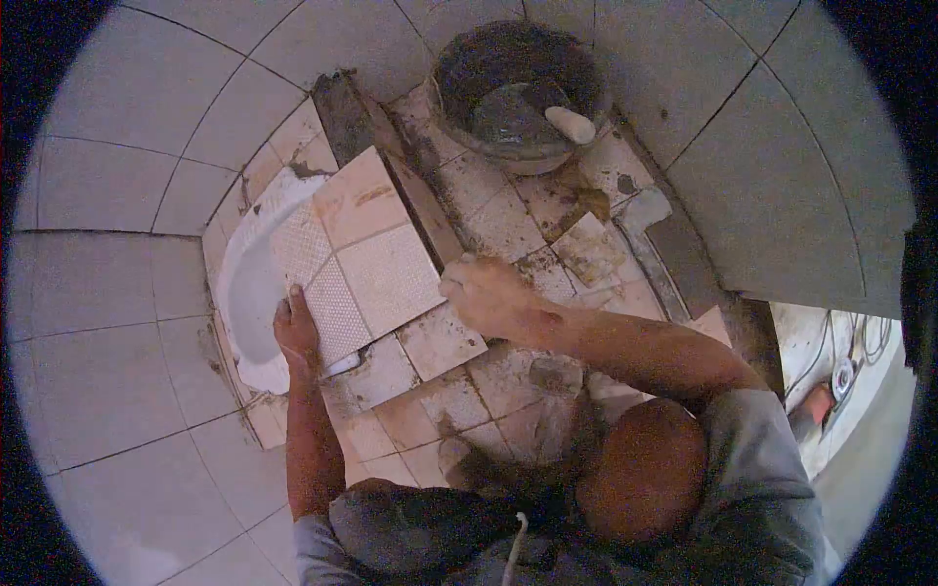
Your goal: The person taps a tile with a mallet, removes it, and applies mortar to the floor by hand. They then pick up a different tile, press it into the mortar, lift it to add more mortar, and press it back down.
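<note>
A square floor tile (386,269) with plain and dotted sections is held tilted, partly over the white squat toilet (234,283). My left hand (296,327) grips its lower left side, with a fingertip on the face and the other fingers curled at the edge. At the tile's right corner, my right hand (493,298) is closed on the edge; its fingertips are partly hidden. The underside of the tile cannot be seen. Below the tile lie laid floor tiles (440,352), some smeared with mortar.
A black bucket (532,161) of grey mortar stands against the back wall, with a pale tool handle (570,125) sticking out. Loose tile pieces (591,249) lie at the right. Tiled walls (107,283) close in the left side; cables (860,337) show through a right-hand opening.
</note>
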`<action>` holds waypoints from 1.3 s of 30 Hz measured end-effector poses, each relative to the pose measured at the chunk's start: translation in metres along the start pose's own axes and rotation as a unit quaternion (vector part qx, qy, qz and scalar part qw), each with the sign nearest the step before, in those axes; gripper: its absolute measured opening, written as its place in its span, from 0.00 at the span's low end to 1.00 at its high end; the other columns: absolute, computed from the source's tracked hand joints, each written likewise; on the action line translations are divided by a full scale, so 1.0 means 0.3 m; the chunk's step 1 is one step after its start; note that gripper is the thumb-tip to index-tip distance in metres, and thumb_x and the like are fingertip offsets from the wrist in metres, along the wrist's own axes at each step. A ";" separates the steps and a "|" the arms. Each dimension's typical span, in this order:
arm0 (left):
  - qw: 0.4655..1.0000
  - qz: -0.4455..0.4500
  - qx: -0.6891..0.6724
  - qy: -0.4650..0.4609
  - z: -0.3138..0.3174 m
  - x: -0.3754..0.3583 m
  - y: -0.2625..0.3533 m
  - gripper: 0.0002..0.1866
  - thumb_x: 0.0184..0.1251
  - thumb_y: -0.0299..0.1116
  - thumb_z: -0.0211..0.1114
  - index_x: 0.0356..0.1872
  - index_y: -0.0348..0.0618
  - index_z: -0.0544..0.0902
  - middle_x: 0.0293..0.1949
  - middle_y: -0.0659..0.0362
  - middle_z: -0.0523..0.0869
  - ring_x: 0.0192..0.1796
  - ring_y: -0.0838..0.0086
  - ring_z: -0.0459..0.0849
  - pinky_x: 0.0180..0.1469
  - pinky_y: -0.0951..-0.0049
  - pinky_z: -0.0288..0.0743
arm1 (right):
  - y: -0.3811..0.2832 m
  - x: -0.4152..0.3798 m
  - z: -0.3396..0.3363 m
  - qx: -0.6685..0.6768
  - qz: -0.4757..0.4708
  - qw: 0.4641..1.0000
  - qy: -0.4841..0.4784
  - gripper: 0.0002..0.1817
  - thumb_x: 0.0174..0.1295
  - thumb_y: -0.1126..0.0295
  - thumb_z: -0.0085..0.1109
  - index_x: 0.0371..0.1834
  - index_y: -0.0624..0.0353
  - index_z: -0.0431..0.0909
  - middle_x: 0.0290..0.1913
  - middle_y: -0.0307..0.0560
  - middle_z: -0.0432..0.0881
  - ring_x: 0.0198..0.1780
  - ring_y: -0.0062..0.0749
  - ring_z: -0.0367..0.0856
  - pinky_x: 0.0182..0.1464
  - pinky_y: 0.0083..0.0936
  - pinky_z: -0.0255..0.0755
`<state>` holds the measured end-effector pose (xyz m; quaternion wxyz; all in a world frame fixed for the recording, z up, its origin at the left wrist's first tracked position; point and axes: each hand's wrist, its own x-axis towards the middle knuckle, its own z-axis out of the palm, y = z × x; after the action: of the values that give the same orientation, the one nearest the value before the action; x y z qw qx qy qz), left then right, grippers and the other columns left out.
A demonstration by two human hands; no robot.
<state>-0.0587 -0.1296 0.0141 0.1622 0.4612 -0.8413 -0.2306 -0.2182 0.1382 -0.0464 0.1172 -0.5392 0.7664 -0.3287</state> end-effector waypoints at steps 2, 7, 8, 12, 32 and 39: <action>0.999 0.011 0.047 0.003 0.003 0.012 -0.012 0.28 0.73 0.50 0.52 0.41 0.26 0.82 0.35 0.41 0.85 0.38 0.58 0.82 0.43 0.59 0.72 | 0.013 -0.010 -0.008 -0.137 -0.135 0.981 0.026 0.07 0.53 0.71 0.54 0.33 0.59 0.79 0.36 0.48 0.78 0.39 0.43 0.80 0.39 0.38 0.78; 0.994 0.089 0.060 0.016 0.035 0.058 -0.131 0.28 0.73 0.49 0.53 0.37 0.26 0.82 0.32 0.42 0.84 0.35 0.61 0.81 0.42 0.59 0.72 | 0.010 -0.010 -0.029 -0.033 -0.120 0.989 0.079 0.06 0.51 0.71 0.55 0.31 0.59 0.79 0.34 0.48 0.78 0.42 0.43 0.80 0.42 0.38 0.78; 0.996 0.077 0.038 0.009 0.032 0.063 -0.133 0.27 0.73 0.49 0.52 0.36 0.26 0.81 0.31 0.42 0.84 0.34 0.60 0.80 0.41 0.59 0.72 | 0.012 -0.006 -0.023 -0.029 -0.107 0.992 0.068 0.06 0.51 0.71 0.56 0.31 0.59 0.79 0.34 0.48 0.78 0.42 0.43 0.80 0.43 0.38 0.78; 0.994 0.065 0.088 0.013 0.023 0.054 -0.093 0.28 0.72 0.50 0.53 0.30 0.27 0.80 0.26 0.44 0.81 0.31 0.62 0.77 0.38 0.59 0.70 | 0.028 -0.006 -0.009 -0.115 -0.179 0.972 0.096 0.05 0.53 0.72 0.55 0.31 0.59 0.79 0.36 0.47 0.79 0.42 0.43 0.80 0.43 0.37 0.77; 0.998 0.058 0.003 0.012 0.035 0.043 -0.090 0.27 0.72 0.49 0.55 0.47 0.27 0.81 0.41 0.43 0.86 0.45 0.58 0.82 0.52 0.62 0.72 | 0.055 0.004 -0.033 0.189 0.061 0.980 0.026 0.13 0.64 0.63 0.52 0.39 0.62 0.78 0.37 0.55 0.80 0.41 0.53 0.80 0.44 0.42 0.74; 0.972 0.213 0.096 0.017 0.057 0.077 -0.213 0.17 0.68 0.29 0.54 0.56 0.38 0.75 0.34 0.46 0.80 0.35 0.51 0.79 0.35 0.53 0.72 | 0.060 -0.003 -0.040 0.099 -0.076 0.990 0.072 0.13 0.63 0.63 0.51 0.39 0.61 0.79 0.41 0.55 0.82 0.43 0.54 0.80 0.47 0.42 0.74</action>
<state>-0.0342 -0.1751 -0.0334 0.1774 0.2887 -0.9354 -0.1012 -0.2377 0.1471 -0.0488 0.0895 -0.5565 0.6937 -0.4484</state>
